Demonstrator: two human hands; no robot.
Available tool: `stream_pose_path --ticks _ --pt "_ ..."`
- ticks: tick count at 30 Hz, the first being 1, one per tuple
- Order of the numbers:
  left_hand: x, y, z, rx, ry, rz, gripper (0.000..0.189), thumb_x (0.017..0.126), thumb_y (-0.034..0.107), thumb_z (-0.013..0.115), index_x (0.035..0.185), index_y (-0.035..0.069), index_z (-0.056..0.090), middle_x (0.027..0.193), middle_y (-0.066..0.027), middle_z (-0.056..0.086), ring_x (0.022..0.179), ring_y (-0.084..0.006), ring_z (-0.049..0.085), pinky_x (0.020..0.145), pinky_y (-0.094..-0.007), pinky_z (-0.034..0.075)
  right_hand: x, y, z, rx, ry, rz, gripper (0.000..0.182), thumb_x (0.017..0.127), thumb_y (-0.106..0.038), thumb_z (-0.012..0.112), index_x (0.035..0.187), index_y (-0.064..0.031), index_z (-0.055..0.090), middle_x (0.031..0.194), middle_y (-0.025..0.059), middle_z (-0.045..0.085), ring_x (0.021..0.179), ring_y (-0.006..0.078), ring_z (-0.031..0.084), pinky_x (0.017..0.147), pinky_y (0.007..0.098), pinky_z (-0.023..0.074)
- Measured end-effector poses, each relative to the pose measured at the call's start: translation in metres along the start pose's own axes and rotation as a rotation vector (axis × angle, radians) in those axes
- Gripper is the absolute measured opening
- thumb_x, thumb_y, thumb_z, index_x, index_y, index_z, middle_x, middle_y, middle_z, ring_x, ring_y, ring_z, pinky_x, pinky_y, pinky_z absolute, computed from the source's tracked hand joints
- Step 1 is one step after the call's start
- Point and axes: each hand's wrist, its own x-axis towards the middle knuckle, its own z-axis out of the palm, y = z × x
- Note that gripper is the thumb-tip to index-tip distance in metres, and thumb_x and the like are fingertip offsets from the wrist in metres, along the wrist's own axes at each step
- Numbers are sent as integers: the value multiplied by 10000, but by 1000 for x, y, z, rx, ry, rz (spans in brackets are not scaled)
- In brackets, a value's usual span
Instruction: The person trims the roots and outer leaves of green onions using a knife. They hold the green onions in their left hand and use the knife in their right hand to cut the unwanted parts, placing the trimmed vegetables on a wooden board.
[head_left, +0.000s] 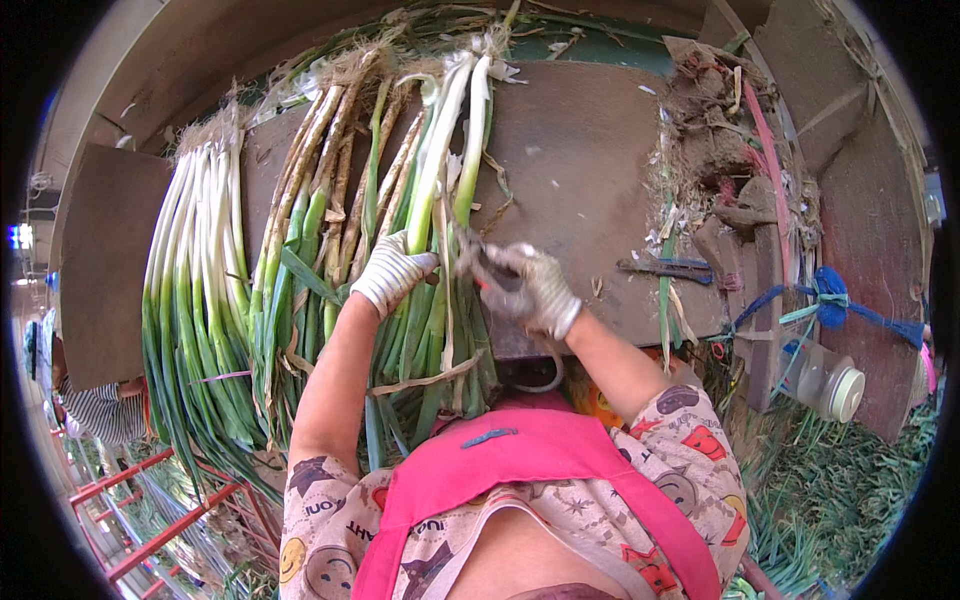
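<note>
My left hand (396, 271), in a striped white glove, grips a long green onion stalk (427, 199) near the middle of the bundle. The white part of the stalk points away from me, roots at the far end. My right hand (536, 289), also gloved, is closed around a blurred grey tool (491, 274), which looks like an air blow gun. Its tip lies close beside the stalks, but I cannot tell whether it touches them. A thin grey hose (553, 379) curves below this hand. Unpeeled onions (315, 180) with brown, dry skins lie left of my left hand.
Further left lies a row of clean white-stemmed green onions (199, 217) on the brown board (581, 157). Dirt-caked debris (712, 127), blue cord (831, 289) and a clear plastic jar (821, 382) are at right. A red metal frame (161, 517) and another person's striped sleeve (101, 412) appear lower left.
</note>
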Motion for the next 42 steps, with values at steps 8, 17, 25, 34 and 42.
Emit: stream_pose_path --ticks 8,17,25,34,42 --pt "-30 45 -41 1156 597 179 311 834 193 708 1082 30 616 907 -240 696 825 -400 683 739 -455 553 -75 -43 -13 -108 -135 -167 577 675 -229 820 1194 -39 655 949 159 654 871 349 629 791 424 518" --pt "0 -30 17 324 170 71 415 775 191 758 1117 -7 633 922 -128 701 800 -226 648 763 -336 524 -76 -33 -28 -235 -76 -73 548 692 -213 821 1175 -15 652 1000 177 663 906 347 643 821 409 530" --pt "12 -23 38 833 206 56 534 715 291 807 1139 18 633 998 -211 703 934 -361 674 861 -411 526 -83 -25 -39 -158 -54 53 522 713 -253 783 1139 20 656 956 192 664 880 367 638 804 412 524" --pt "-26 -23 10 711 276 143 511 674 190 832 1107 8 631 967 -162 712 867 -272 687 818 -359 532 -115 -51 -29 -121 -204 -198 556 654 -184 827 1163 -40 656 925 172 659 838 366 630 765 438 514" --pt "-96 13 -11 470 301 186 526 679 128 800 1140 -15 592 953 -165 688 854 -273 668 844 -352 529 -51 -13 -53 -767 0 -35 1006 657 -359 871 1433 -6 336 1237 278 525 1124 444 523 942 506 445"
